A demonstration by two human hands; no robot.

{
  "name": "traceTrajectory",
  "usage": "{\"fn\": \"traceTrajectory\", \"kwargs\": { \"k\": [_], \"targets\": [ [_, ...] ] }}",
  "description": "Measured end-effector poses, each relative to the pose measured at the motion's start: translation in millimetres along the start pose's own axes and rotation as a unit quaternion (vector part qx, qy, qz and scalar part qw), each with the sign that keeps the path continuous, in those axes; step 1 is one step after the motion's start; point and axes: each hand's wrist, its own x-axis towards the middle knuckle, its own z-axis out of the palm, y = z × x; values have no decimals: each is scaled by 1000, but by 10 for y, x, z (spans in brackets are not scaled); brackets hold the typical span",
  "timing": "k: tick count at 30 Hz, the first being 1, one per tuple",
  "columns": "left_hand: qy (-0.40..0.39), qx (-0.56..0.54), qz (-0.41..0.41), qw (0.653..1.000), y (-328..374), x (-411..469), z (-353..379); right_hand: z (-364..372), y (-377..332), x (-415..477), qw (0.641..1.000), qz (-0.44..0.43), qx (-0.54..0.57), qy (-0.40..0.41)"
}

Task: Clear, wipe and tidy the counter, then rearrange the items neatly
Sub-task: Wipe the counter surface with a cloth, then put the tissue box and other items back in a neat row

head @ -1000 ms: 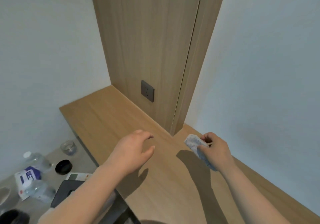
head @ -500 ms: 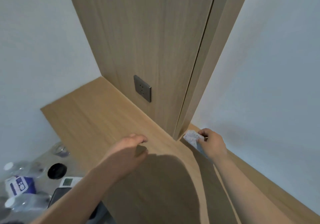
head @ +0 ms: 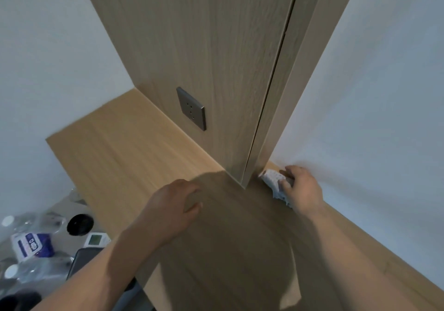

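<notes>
Bottles (head: 36,269) lie at 8 o'clock, below the wooden desk (head: 125,147). Over it, at 6 o'clock, the left grip (head: 173,209) is loosely curled, holding nothing. At 4 o'clock the right grip (head: 300,188) clutches a white cloth (head: 271,177) against the desk, at the foot of the wood panel (head: 216,46).

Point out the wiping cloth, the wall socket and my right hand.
wiping cloth (head: 272,180): head view, its white dotted, uncovered end.
wall socket (head: 191,108): head view, middle of its grey faceplate.
right hand (head: 300,188): head view, back of the hand.
</notes>
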Motion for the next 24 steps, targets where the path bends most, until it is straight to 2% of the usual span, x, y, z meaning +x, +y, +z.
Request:
{"fn": "traceTrajectory", "kwargs": {
  "k": [10,16,24],
  "targets": [
    [36,-26,9,999,-232,-292,-78,-367,-520,-776,994,-95,-49,-24],
    [79,-12,-24,997,-650,-761,-310,-326,-1321,-1198,981,-187,-35,-22],
    [139,-13,-80,987,-1725,-1859,-690,137,-2593,-1938,954,-293,-47,-44]
  ]
}}
